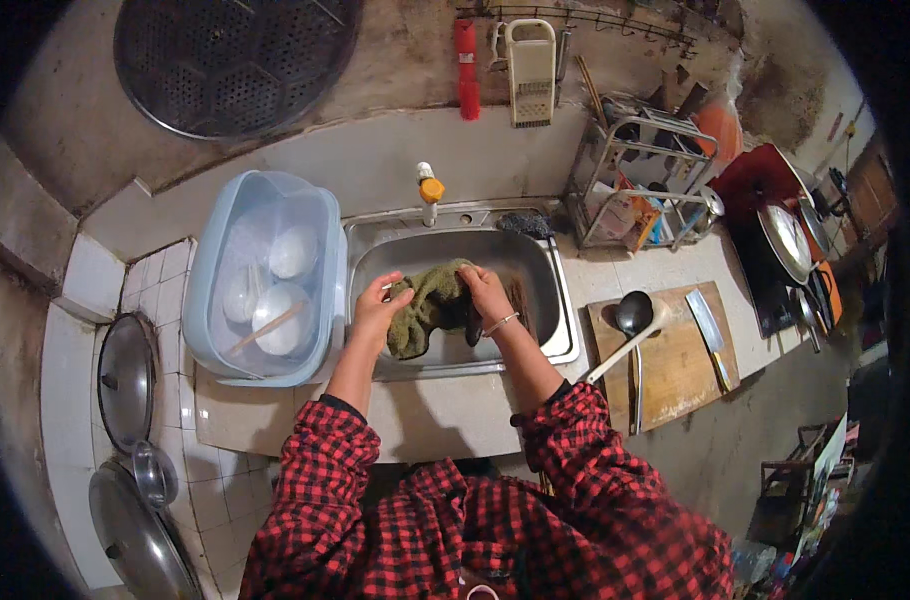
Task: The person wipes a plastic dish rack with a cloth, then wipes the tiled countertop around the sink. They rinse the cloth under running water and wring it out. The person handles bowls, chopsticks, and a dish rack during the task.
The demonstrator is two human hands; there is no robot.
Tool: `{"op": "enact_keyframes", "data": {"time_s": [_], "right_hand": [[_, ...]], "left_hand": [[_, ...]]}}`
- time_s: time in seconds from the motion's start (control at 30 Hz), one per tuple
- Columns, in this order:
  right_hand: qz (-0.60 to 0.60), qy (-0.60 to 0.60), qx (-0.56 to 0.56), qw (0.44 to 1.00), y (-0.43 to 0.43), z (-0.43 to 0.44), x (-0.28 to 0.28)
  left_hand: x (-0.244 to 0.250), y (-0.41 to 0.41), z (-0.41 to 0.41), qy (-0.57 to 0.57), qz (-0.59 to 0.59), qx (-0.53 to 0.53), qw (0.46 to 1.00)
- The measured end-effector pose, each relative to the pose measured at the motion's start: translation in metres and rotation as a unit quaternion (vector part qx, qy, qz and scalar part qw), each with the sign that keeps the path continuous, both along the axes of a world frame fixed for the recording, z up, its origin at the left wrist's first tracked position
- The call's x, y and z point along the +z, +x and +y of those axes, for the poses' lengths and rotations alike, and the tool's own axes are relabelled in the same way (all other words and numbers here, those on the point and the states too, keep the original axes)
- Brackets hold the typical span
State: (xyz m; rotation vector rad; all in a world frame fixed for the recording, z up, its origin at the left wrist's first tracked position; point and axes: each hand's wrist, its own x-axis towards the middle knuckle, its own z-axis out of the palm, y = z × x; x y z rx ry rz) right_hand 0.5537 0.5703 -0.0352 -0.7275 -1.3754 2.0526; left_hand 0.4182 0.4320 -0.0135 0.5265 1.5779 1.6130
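Note:
A wrinkled olive-green cloth (432, 296) is stretched between my two hands above the stainless steel sink (567, 330). My right hand (489, 292) pinches the cloth's upper right edge between thumb and fingers. At its left end, my left hand (376, 307) holds the cloth near the thumb, with the other fingers partly spread. Under my right hand is a dark piece (474, 326) that I cannot identify. A brown bristly bundle (520, 296) lies along the sink's right side. The tap (430, 191), with an orange part, stands behind the basin.
Left of the sink stands a light-blue plastic tub (200, 330) holding white bowls. To the right, a wooden cutting board (672, 375) carries a ladle (635, 315) and a cleaver (706, 322). A metal rack (612, 202) stands behind it. A dark scouring pad (526, 223) sits on the sink's back corner.

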Motion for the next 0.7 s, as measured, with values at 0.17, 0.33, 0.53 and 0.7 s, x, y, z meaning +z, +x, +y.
{"op": "enact_keyframes", "data": {"time_s": [0.17, 0.33, 0.53, 0.7], "right_hand": [[0.09, -0.247, 0.037, 0.964, -0.008, 0.014, -0.01], [0.167, -0.367, 0.071, 0.912, -0.019, 0.021, -0.027], [0.1, -0.38, 0.047, 0.918, -0.026, 0.036, -0.044], [-0.138, -0.083, 0.045, 0.986, -0.028, 0.079, -0.061]], "left_hand": [[-0.061, -0.013, 0.021, 0.023, 0.019, 0.048, 0.998], [-0.117, 0.009, 0.019, -0.171, -0.268, 0.06, 0.946], [-0.107, 0.015, 0.069, 0.045, -0.461, -0.012, 0.886], [-0.101, -0.022, 0.099, 0.137, -0.402, 0.116, 0.898]]}}
